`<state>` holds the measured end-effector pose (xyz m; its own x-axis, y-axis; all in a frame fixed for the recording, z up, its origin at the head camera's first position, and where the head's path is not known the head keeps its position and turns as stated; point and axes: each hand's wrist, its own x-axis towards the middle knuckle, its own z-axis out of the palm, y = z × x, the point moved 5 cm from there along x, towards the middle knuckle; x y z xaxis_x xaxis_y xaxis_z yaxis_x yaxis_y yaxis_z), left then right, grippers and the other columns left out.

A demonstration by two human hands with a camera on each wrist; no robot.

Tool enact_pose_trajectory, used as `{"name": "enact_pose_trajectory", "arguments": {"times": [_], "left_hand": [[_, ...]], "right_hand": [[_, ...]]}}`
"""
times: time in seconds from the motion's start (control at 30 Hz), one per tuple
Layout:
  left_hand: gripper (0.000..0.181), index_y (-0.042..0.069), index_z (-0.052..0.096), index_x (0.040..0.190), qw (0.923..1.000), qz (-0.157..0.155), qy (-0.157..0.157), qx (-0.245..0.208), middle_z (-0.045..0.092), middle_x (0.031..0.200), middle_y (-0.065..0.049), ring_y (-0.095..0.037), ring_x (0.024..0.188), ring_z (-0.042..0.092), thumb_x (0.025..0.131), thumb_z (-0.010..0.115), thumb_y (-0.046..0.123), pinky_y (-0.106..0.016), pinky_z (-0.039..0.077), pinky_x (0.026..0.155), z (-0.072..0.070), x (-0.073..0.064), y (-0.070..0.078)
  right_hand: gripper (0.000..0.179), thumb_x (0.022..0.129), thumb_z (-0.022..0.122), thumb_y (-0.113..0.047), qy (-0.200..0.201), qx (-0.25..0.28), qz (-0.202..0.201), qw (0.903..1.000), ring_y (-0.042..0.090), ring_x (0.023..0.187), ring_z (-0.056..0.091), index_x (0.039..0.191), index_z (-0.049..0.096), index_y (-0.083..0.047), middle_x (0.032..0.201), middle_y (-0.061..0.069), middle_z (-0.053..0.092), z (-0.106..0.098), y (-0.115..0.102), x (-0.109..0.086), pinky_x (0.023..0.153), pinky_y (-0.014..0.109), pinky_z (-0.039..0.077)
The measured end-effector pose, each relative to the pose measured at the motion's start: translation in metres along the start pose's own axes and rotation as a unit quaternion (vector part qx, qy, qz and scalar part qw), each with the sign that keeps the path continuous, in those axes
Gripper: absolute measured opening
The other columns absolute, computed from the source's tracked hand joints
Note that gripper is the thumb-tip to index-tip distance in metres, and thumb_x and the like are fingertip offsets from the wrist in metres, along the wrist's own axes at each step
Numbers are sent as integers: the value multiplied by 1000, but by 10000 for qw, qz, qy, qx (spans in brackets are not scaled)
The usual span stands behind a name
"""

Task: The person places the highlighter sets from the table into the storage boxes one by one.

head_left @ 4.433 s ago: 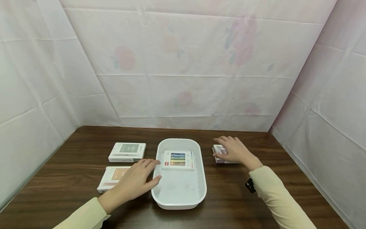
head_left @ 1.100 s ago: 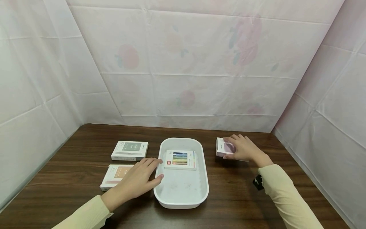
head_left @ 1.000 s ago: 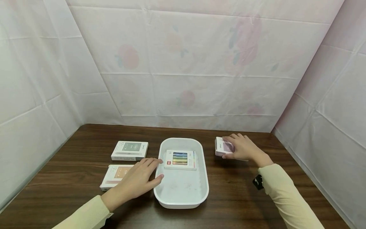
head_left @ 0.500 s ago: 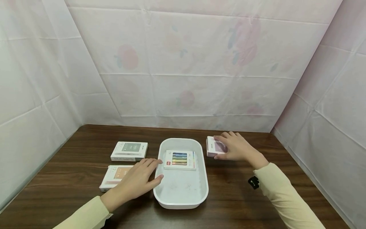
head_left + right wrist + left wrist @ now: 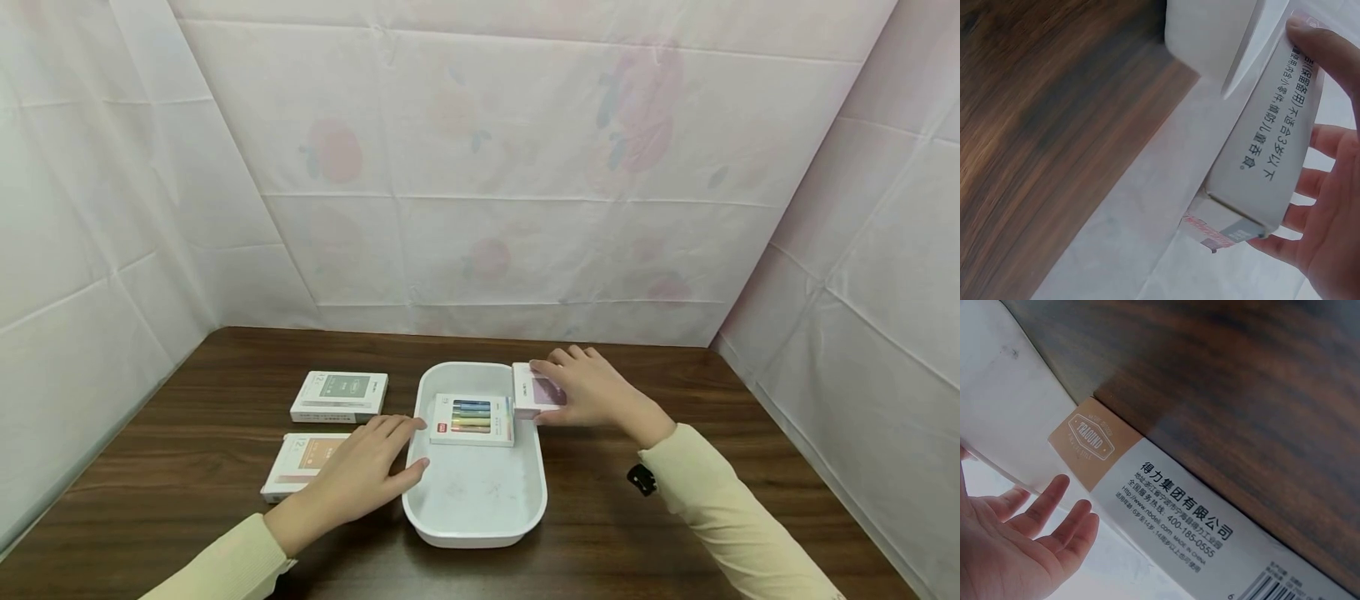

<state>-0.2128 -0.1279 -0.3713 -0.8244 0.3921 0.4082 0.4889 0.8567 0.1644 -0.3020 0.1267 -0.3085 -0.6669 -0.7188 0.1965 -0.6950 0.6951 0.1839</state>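
My right hand grips a white box with a purple label, thumb along one side and fingers along the other in the right wrist view. The box's left end overlaps the upper right rim of the white tray in the head view. Inside the tray lies a flat white box with a window onto coloured sticks. My left hand has relaxed, spread fingers with tips right at the tray's left rim. Beneath it, partly hidden, is a white box with an orange label, its printed side close in the left wrist view.
A white box with a green label lies left of the tray, behind the orange-labelled one. Dark wood tabletop extends on both sides. Pale fruit-print cloth hangs behind and at both sides.
My right hand, first over the purple-labelled box on the table, has gripped it, lifted it and carried it left to the tray's right rim. My left hand has stayed in place.
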Motion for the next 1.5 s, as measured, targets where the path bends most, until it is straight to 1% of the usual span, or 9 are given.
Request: {"name": "enact_pose_trajectory", "arguments": {"times": [0.33,0.63,0.83,1.13,1.3,1.5], "left_hand": [[44,14,57,117,10000,-12,-7,-25,59,114,1,-19,109,54,84,57,44,-39,45,90,0,0,0],[44,15,57,117,10000,-6,7,-11,59,114,2,-18,108,54,84,56,44,-39,45,89,1,0,-1],[43,15,57,116,10000,-4,17,-59,59,114,2,-18,108,54,84,57,44,-39,45,88,0,-1,-1],[43,16,57,117,10000,3,66,-72,59,113,2,-18,108,54,84,57,44,-39,46,88,0,-1,-2],[43,16,57,117,10000,-13,35,-40,59,114,2,-18,108,54,84,58,43,-39,46,88,0,-1,-1],[44,16,57,118,10000,-29,26,-43,59,114,2,-18,108,54,84,59,43,-40,46,87,1,-2,-1]], "right_hand": [[76,69,63,-62,-99,-141,-223,9996,24,94,51,128,52,-15,104,4,57,3,-25,19,82,42,42],[75,70,60,-66,-124,-32,-320,9994,23,94,50,128,51,-18,106,3,57,10,-41,35,83,40,41],[74,70,59,-67,11,-96,-411,9991,23,96,51,126,53,-18,105,3,57,14,-51,45,85,41,41],[73,70,58,-68,37,-95,-364,9993,21,93,51,126,53,-20,104,1,58,20,-62,59,83,38,41],[74,69,58,-70,42,-131,-359,9993,20,91,50,124,54,-21,103,1,58,22,-69,64,81,36,42],[74,69,59,-69,-214,-224,-257,9992,18,91,49,125,52,-22,105,1,57,29,-73,67,78,33,40]]}}
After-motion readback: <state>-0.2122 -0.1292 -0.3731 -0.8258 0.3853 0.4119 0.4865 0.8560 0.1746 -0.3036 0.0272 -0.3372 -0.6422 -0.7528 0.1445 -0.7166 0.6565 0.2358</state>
